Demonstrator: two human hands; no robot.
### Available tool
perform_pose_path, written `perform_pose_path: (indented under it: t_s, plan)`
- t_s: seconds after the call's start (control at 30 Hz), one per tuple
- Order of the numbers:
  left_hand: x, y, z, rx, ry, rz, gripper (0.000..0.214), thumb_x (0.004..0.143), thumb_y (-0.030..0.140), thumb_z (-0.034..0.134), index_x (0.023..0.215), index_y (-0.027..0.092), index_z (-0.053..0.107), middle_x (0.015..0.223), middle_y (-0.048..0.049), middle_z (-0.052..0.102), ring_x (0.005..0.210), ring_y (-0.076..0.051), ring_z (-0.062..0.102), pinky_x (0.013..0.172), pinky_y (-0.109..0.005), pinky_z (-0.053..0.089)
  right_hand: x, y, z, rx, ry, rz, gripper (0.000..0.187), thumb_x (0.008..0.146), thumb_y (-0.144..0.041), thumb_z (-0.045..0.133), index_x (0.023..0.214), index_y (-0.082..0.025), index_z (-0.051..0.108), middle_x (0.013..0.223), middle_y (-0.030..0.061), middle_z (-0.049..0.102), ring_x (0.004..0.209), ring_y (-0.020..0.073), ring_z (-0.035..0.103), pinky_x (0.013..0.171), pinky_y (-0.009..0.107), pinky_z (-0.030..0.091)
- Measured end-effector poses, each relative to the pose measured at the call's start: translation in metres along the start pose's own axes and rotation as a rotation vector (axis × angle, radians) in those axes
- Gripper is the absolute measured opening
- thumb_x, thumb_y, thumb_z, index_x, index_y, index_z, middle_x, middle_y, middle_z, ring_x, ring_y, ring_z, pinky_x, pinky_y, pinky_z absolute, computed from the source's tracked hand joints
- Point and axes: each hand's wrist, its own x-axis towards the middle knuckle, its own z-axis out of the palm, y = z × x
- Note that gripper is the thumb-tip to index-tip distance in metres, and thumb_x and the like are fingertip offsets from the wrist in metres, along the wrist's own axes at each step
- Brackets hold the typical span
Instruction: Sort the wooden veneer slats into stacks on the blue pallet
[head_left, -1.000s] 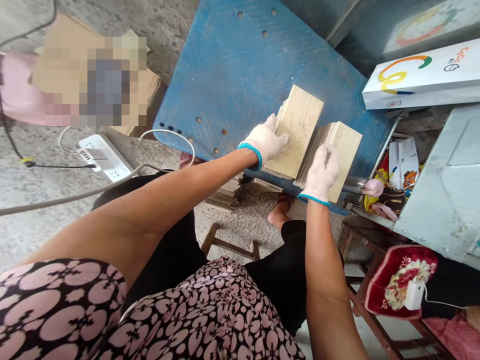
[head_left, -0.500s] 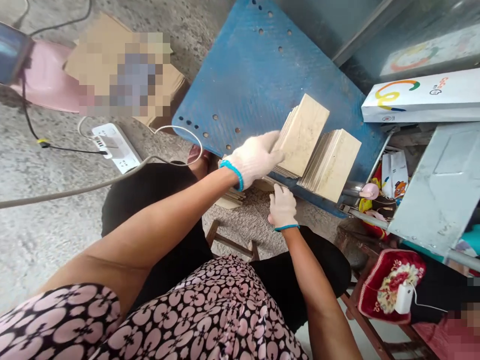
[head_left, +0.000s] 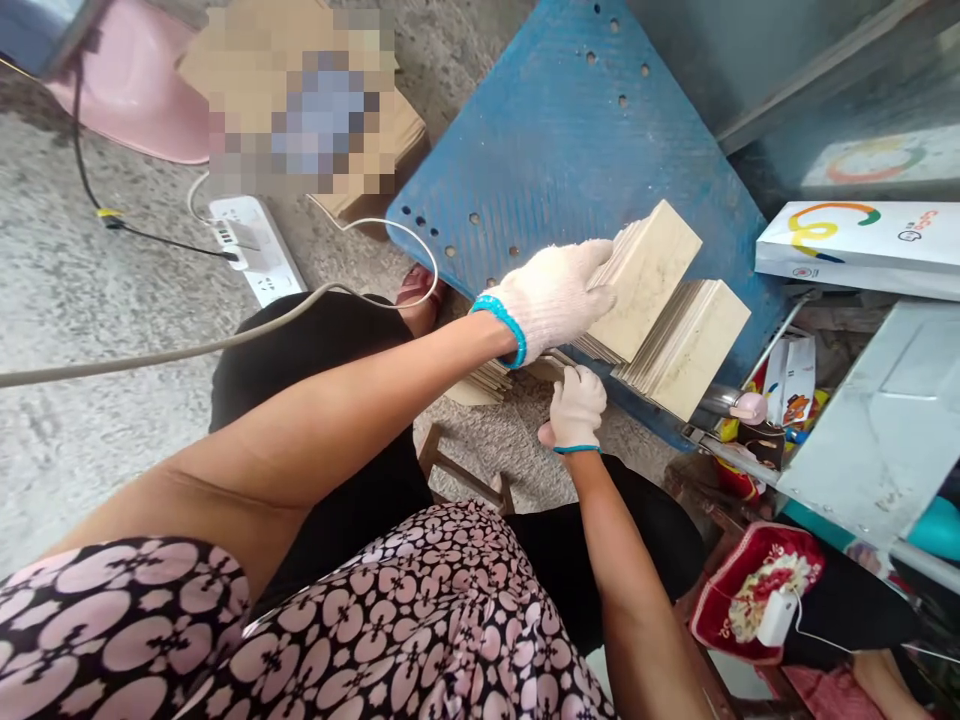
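Both my hands wear white knit gloves with blue cuffs. My left hand (head_left: 559, 296) lies with its fingers against the left edge of a leaning stack of pale beige tiles (head_left: 651, 275) on the blue work surface (head_left: 555, 140). A second stack of the same tiles (head_left: 694, 345) leans right beside it. My right hand (head_left: 576, 408) is lower, below the blue surface's edge, reaching to a pile of tiles (head_left: 487, 378) on the floor; what its fingers hold is hidden.
A white power strip (head_left: 251, 255) with cables lies on the concrete floor at left, near a cardboard box (head_left: 375, 150) and a pink seat (head_left: 135, 85). A white printed box (head_left: 862, 245) and a grey metal panel (head_left: 877, 410) stand at right. A wooden stool (head_left: 465, 475) is beneath me.
My right hand left the right tile stack and dropped below the blue surface toward the floor pile. My left hand slid to the left stack's edge. The view shifted right.
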Motion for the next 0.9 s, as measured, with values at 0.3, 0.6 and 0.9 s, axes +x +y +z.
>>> perform_pose_path:
  t_s: [0.3,0.6,0.9]
  plan:
    - [0.0,0.0,-0.003,-0.025,-0.004,0.06,0.053,0.089,0.038,0.056,0.14,0.026,0.057,0.131,-0.0081,0.063,0.125,-0.034,0.055,0.102,-0.045,0.045,-0.023,-0.006,0.026,-0.064,-0.274,0.042,0.037,0.102,-0.029,0.044,0.136,-0.02,0.053,0.117,0.0142,0.064,0.104,0.0238,0.063,0.084,0.033,0.043]
    - [-0.005,0.005,0.006,0.037,-0.14,0.091,0.046,0.089,0.033,0.049,0.131,0.026,0.067,0.123,-0.0111,0.069,0.114,-0.033,0.064,0.092,-0.045,0.049,-0.021,0.034,-0.033,0.068,-0.339,-0.027,0.025,0.1,-0.03,0.043,0.101,-0.018,0.065,0.099,0.009,0.069,0.091,0.0207,0.063,0.075,0.027,0.042]
    - [-0.024,0.022,0.033,0.226,-0.549,0.264,0.043,0.09,0.041,0.044,0.114,0.02,0.073,0.11,-0.0116,0.073,0.094,-0.025,0.066,0.078,-0.032,0.048,-0.031,0.115,-0.14,0.699,-0.408,-0.097,0.03,0.083,-0.046,0.062,0.083,-0.017,0.069,0.082,0.0008,0.066,0.081,0.0195,0.057,0.072,0.026,0.044]
